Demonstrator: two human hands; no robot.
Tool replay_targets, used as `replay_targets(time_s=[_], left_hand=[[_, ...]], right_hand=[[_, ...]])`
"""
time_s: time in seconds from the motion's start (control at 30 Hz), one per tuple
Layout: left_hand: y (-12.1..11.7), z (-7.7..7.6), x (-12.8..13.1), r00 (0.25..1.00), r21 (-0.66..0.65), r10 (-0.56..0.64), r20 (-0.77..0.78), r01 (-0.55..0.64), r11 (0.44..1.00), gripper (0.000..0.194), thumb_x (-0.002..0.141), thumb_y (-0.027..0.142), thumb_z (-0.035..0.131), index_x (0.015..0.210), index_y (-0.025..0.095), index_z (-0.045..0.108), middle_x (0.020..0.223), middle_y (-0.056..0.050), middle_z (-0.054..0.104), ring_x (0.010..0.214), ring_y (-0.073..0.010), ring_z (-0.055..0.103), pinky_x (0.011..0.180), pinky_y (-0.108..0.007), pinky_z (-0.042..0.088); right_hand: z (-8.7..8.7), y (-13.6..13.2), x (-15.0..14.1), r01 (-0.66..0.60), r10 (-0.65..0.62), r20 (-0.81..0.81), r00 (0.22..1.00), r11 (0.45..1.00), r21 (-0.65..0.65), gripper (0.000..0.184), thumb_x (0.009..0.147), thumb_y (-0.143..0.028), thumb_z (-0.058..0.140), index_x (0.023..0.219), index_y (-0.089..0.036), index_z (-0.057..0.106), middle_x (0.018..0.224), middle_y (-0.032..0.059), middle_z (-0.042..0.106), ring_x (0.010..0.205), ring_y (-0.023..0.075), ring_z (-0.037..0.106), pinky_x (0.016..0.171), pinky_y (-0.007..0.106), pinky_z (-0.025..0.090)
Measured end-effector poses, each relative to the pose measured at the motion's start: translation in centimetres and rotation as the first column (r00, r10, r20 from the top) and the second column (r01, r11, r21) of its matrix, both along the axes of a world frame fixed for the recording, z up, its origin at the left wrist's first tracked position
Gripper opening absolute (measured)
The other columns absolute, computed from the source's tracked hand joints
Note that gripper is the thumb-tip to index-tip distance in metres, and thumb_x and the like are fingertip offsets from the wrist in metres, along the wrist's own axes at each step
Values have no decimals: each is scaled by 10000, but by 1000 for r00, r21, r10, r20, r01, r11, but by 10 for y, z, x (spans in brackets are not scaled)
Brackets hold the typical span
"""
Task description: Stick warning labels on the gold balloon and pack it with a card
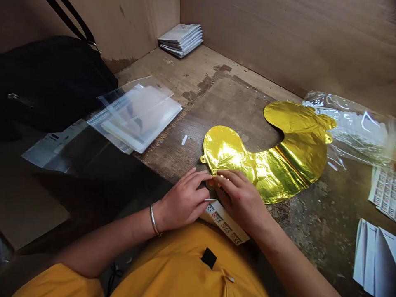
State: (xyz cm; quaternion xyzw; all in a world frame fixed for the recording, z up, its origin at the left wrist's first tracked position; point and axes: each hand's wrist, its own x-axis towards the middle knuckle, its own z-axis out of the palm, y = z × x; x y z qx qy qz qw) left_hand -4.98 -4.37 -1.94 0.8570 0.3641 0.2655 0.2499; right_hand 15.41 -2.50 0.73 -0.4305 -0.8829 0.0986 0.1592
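Note:
A flat gold foil balloon [272, 161], curved like a letter C, lies on the worn wooden table [222, 99]. My left hand [182, 200] and my right hand [239, 196] meet at its near left end, fingertips pressed onto the foil edge. Both hands have fingers bent and close together. A small round thing shows between the fingertips; I cannot make it out. Under my hands lies a white strip of stickers [224, 222] with red warning marks. A metal bangle sits on my left wrist.
A stack of clear plastic sleeves [139, 113] lies left of the balloon, with a black bag [52, 80] behind it. White booklets [181, 39] are stacked in the far corner. Crumpled clear wrap [352, 123], a sticker sheet [385, 192] and folded white paper [374, 258] lie at the right.

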Motion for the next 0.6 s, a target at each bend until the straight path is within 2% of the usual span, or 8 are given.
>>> replay_targets(time_s=[0.1,0.2,0.3,0.47,0.53,0.6], left_hand=[[-4,3,0,998,-77,7,62,-2,997,78,873,167,512,841,161,584,1273,-145,557,1269,-218,482,1138,-460,313],[-4,7,0,988,-173,19,154,8,985,65,862,157,518,830,159,575,1265,-140,536,1236,-210,497,1064,-383,417],[-5,9,0,975,-235,44,216,8,972,54,856,155,531,860,158,585,1252,-131,532,1237,-211,491,1023,-345,450],[-7,10,-1,967,-253,82,240,-19,967,53,843,141,543,850,154,593,1256,-132,525,1214,-222,512,1007,-357,461],[-7,10,-2,968,-254,76,238,-13,967,53,845,148,545,852,156,597,1261,-137,529,1223,-231,507,1007,-370,463],[-7,10,-2,969,-263,66,239,0,965,53,846,150,548,855,158,600,1268,-137,534,1234,-235,501,1016,-379,458]], right_hand=[[-3,-3,-1,-41,41,-9,999,999,-9,272,893,-130,479,1114,-170,632,1173,114,663,1099,240,587,949,432,505],[-8,-3,0,-54,52,46,998,998,42,298,882,-102,477,1127,-116,646,1175,154,668,1097,268,610,951,451,519],[-14,-1,3,-50,48,30,998,997,55,314,885,-100,481,1147,-122,653,1179,158,668,1111,271,615,958,452,523],[-11,5,8,32,-39,-142,989,998,-51,203,901,-179,529,1032,-188,685,1066,93,707,1001,208,635,876,387,558],[-7,6,8,1,-15,-127,992,994,-113,230,853,-237,623,1074,-188,662,1117,91,686,1030,219,613,894,400,547],[-6,6,7,-17,8,-78,997,993,-120,305,824,-261,663,1119,-188,641,1154,98,672,1062,242,599,904,429,540]])
